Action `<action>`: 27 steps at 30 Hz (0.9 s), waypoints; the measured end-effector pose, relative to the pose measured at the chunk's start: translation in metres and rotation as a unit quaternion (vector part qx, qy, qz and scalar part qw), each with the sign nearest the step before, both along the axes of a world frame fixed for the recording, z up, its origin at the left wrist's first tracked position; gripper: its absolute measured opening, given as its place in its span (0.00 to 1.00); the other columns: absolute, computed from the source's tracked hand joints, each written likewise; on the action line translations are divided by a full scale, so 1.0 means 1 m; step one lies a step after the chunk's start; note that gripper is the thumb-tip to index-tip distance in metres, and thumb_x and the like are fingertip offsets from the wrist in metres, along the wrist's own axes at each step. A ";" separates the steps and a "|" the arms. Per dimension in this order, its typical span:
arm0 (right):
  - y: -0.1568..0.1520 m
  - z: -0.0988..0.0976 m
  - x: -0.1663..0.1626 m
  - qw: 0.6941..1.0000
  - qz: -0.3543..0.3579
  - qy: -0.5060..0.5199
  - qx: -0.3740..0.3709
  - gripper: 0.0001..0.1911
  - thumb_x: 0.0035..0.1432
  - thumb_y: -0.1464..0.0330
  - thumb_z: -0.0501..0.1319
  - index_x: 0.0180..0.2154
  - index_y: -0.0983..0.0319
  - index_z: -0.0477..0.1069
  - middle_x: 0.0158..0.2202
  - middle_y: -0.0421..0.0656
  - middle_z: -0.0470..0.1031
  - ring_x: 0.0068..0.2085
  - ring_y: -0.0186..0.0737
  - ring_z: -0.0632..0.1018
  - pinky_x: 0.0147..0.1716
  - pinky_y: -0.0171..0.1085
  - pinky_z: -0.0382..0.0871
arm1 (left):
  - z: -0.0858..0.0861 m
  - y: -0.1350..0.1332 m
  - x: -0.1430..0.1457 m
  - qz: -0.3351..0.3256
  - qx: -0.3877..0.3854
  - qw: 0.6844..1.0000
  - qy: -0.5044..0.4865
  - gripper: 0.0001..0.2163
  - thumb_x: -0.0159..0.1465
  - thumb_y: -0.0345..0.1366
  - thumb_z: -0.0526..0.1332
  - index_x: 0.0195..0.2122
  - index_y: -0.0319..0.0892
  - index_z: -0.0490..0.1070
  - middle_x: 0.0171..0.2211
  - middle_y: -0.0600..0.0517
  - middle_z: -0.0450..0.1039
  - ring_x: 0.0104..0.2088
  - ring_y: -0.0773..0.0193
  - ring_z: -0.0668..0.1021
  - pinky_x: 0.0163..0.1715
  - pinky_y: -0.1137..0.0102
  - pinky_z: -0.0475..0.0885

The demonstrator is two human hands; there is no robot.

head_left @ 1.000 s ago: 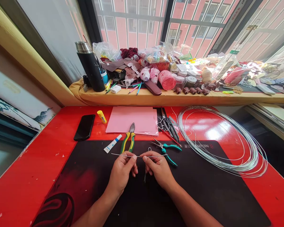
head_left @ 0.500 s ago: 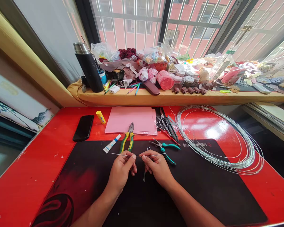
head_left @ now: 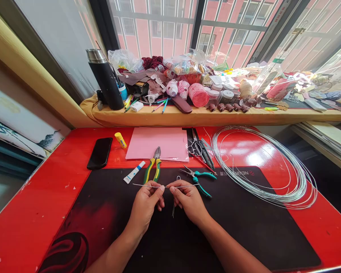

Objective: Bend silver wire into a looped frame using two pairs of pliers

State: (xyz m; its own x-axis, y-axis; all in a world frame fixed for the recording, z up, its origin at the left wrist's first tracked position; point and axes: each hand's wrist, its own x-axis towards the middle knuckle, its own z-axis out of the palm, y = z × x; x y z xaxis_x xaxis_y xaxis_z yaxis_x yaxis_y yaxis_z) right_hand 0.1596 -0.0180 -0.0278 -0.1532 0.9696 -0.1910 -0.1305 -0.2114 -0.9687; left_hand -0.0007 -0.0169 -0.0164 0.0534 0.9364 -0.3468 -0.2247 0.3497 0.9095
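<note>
Reference for positions: the black rectangular desk mat (head_left: 244,231), with a red printed patch, lying on the glossy red worktop (head_left: 19,212).

Both hands are above the middle of the mat, toward its far edge. The left hand (head_left: 143,208) has thumb and forefinger closed on a thin silver metal wire (head_left: 165,187). The right hand (head_left: 192,203) pinches the same line of wire likewise; the fingertips of the two hands are near one another, with a short stretch visible between. The wire runs roughly level across the mat, a free end projecting on each side. Whether it is one continuous piece cannot be determined. A second, looped silver wire (head_left: 173,213) shows above and below the right hand's fingers, over the mat; its grip is hidden.

On the mat, at its far edge, lie teal-handled long-nose pliers (head_left: 196,176), jaws apart, and a white tube with a blue cap (head_left: 133,173). Yellow-and-green-handled pliers (head_left: 152,170) straddle that edge, their head on pink paper sheets (head_left: 147,138) beyond the mat. A large round coil of silver wire (head_left: 301,189) overlaps the mat's far right corner. A black smartphone (head_left: 100,152) lies by the far left corner, outside the mat.
</note>
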 end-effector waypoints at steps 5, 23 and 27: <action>0.000 0.001 -0.001 1.000 -0.001 -0.005 0.000 0.18 0.61 0.54 0.67 0.39 0.63 0.79 0.17 0.34 0.64 0.19 0.30 0.62 0.19 0.32 0.52 | 0.000 0.002 0.000 0.006 0.006 1.000 0.009 0.17 0.56 0.48 0.72 0.32 0.42 0.69 0.16 0.58 0.69 0.18 0.69 0.71 0.18 0.76 0.65; 0.010 0.008 0.024 0.987 -0.142 0.070 0.035 0.18 0.64 0.54 0.65 0.39 0.62 0.79 0.21 0.35 0.66 0.20 0.31 0.65 0.27 0.35 0.67 | 0.019 0.010 -0.027 0.025 0.118 0.991 0.054 0.10 0.61 0.41 0.70 0.32 0.42 0.72 0.20 0.56 0.72 0.22 0.68 0.73 0.23 0.74 0.69; 0.013 0.013 0.033 0.979 -0.180 0.076 0.052 0.16 0.64 0.55 0.65 0.36 0.62 0.78 0.21 0.34 0.65 0.20 0.30 0.63 0.27 0.35 0.67 | 0.023 0.014 -0.028 0.064 0.059 0.993 -0.085 0.12 0.58 0.40 0.73 0.31 0.42 0.71 0.20 0.59 0.68 0.22 0.70 0.72 0.21 0.76 0.65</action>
State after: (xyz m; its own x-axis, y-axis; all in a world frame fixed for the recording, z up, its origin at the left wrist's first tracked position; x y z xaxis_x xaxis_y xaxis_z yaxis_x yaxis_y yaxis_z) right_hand 0.1929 -0.0048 -0.0149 0.1834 0.9790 -0.0892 -0.3222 -0.0258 -0.9463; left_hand -0.0284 -0.0030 0.0067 -0.0199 0.9727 -0.2314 -0.4138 0.2027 0.8875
